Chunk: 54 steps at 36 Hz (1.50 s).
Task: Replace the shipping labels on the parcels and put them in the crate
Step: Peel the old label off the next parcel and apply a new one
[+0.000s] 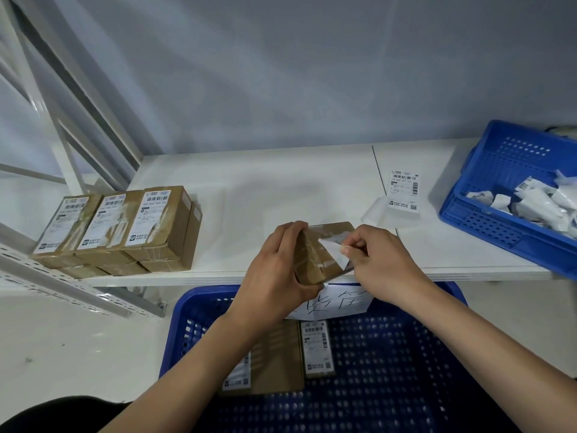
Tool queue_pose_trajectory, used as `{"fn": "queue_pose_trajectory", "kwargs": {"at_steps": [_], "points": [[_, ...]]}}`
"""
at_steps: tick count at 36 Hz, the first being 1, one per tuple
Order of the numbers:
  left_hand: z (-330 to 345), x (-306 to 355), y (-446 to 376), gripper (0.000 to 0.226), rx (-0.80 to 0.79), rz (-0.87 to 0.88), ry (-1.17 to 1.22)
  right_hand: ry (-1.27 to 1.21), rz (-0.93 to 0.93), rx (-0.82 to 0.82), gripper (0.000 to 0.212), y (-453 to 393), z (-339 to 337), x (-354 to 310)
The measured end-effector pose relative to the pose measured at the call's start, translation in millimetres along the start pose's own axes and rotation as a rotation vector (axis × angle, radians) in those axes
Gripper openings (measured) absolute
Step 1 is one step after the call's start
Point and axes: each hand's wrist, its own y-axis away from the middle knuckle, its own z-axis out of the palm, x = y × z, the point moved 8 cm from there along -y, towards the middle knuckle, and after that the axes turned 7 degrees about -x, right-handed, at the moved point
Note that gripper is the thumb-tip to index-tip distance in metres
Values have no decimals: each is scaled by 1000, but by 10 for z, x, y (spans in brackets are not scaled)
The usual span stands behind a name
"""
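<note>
**Two hands on one parcel, label half off**

Three taped cardboard parcels (118,226) sit side by side at the left end of the white desk (281,189), each with a white shipping label on its top face; more brown boxes show under and behind them. A white metal shelf frame (62,120) leans up past them on the far left.

At the middle, over the desk's front edge, I see my left hand (278,264) curled round the left side of a brown parcel (315,254), fingers over its top edge and thumb beneath, holding it tilted. My right hand (381,260) pinches between thumb and forefinger the lifted corner of a white label (332,251) on that parcel's face; part of the label is peeled up, the rest I cannot make out.

Below both hands stands a large blue crate (406,370) with a perforated floor. Two labelled parcels (317,348) lie flat in it, close together, the left one partly hidden by my left forearm. A white paper sign (340,303) with handwritten characters hangs on the crate's far wall.

Right of the held parcel, a loose shipping label (402,190) lies flat on the desk, with a pale backing sheet (379,214) just beside it. At the far right, a second blue basket (487,189) rests on the desk, holding crumpled white label scraps (540,201).
</note>
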Motion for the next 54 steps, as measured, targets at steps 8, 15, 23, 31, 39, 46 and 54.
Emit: {"fn": "queue_pose_trajectory", "kwargs": {"at_steps": [8, 15, 23, 31, 39, 46, 54], "points": [[-6, -36, -5, 100, -2, -11, 19, -99, 63, 5, 9, -29, -4, 80], [18, -60, -2, 100, 6, -30, 73, -200, 124, 0, 10, -28, 15, 153], [39, -105, -11, 101, 18, -86, 148, -266, 158, 1, 12, -19, 30, 189], [9, -77, -5, 100, 42, -68, 119, -271, 130, 32, 17, 9, 30, 153], [6, -80, -21, 98, 23, -48, 128, -369, 123, -7, 16, 1, 71, 165], [-97, -125, -69, 100, 6, -35, 118, -535, 55, -33, 9, -33, 105, 89], [-173, -177, -96, 98, -33, 16, 108, -691, 65, -150, 8, -27, 155, 80]]}}
